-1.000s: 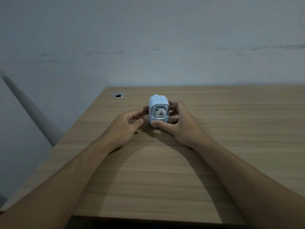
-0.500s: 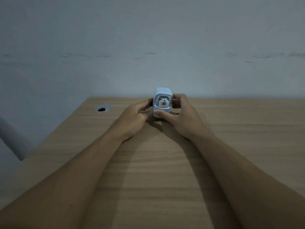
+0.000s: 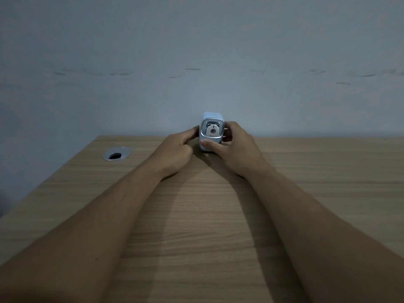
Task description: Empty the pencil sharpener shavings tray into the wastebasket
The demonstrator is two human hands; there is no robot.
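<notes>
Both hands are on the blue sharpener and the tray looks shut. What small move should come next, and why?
Probably draw the tray out with the right thumb while the left hand steadies the pencil sharpener. The right hand already has its thumb on the lower front, no gap shows there, and no wastebasket is in view.

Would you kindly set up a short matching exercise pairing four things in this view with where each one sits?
Things:
1. light blue pencil sharpener with a panda face
2. round silver cable grommet
3. left hand
4. right hand

Places:
A. on the sharpener's right side, thumb across its lower front
B. set into the wooden desk, far left
C. between both hands
D. on the sharpener's left side

Pairs: 1-C, 2-B, 3-D, 4-A
</notes>
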